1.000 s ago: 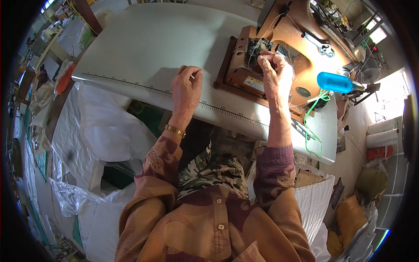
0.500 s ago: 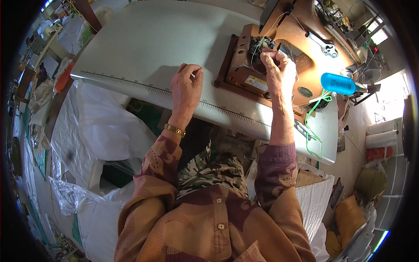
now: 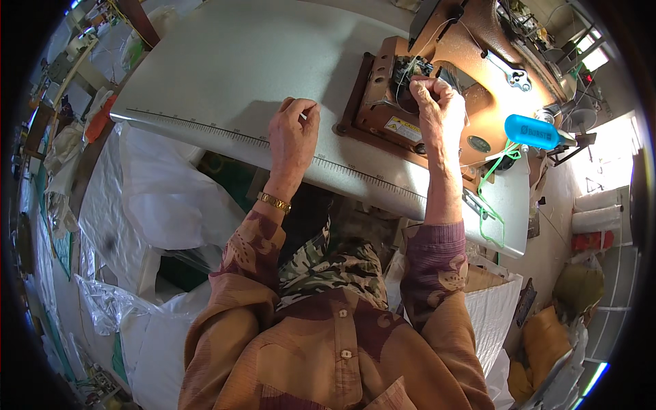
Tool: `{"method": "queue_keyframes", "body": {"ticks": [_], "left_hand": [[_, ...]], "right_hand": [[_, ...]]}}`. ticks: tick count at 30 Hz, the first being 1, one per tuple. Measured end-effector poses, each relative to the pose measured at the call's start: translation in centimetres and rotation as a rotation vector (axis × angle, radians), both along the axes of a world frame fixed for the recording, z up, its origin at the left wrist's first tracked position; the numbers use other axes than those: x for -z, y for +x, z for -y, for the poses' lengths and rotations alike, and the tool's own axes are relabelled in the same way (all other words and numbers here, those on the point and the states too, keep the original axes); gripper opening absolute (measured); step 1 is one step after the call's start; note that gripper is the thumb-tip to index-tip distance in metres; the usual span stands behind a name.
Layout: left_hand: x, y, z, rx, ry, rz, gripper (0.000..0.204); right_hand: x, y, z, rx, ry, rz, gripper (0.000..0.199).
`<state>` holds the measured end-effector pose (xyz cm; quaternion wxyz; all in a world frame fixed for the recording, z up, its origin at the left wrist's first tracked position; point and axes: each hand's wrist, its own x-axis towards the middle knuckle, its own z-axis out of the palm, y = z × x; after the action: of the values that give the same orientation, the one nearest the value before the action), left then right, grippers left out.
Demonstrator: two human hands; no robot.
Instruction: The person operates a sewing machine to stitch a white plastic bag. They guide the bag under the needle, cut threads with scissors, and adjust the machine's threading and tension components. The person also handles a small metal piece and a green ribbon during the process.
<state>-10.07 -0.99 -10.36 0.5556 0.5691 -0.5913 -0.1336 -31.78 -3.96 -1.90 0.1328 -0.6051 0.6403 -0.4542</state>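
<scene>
My right hand (image 3: 441,109) is pinched closed in front of the open mechanism (image 3: 412,70) of a brown sewing machine (image 3: 471,58). A thin pale thread (image 3: 398,96) loops from the mechanism to its fingertips, and a tail shows beside the hand. The fingertips partly hide what is between them. My left hand (image 3: 294,133), with a gold watch (image 3: 273,201) on the wrist, rests with curled fingers over the front edge of the grey table (image 3: 225,61). Nothing shows in it. It is apart from the machine.
A printed ruler scale (image 3: 205,124) runs along the table's front edge. A wrench (image 3: 509,72) lies on the machine. Beside it are a blue cylinder (image 3: 531,132) and green cord (image 3: 482,191). White sheeting (image 3: 164,191) hangs at the left, and orange sacks (image 3: 547,342) stand at the right.
My right hand has shifted very slightly right, still pinched at the mechanism. My left hand stays nearly still.
</scene>
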Motion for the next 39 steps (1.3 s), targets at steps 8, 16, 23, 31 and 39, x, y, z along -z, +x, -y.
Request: {"method": "queue_keyframes", "body": {"ticks": [8, 16, 23, 31, 39], "left_hand": [[0.0, 0.0, -0.1, -0.004, -0.007, 0.002, 0.01], [0.2, 0.0, 0.0, -0.001, -0.019, 0.003, 0.009], [-0.1, 0.1, -0.2, 0.011, 0.032, 0.018, 0.011], [-0.1, 0.2, 0.0, 0.012, 0.04, 0.031, 0.011], [0.2, 0.0, 0.1, 0.009, -0.023, -0.006, 0.009]], "right_hand": [[-0.1, 0.4, -0.3, 0.026, -0.012, 0.006, 0.023], [0.5, 0.7, 0.2, 0.133, -0.084, -0.143, 0.021], [1.0, 0.4, 0.0, 0.082, -0.131, -0.087, 0.019], [1.5, 0.4, 0.1, 0.06, -0.19, -0.072, 0.017], [1.9, 0.6, 0.4, 0.084, -0.201, -0.065, 0.016]]}}
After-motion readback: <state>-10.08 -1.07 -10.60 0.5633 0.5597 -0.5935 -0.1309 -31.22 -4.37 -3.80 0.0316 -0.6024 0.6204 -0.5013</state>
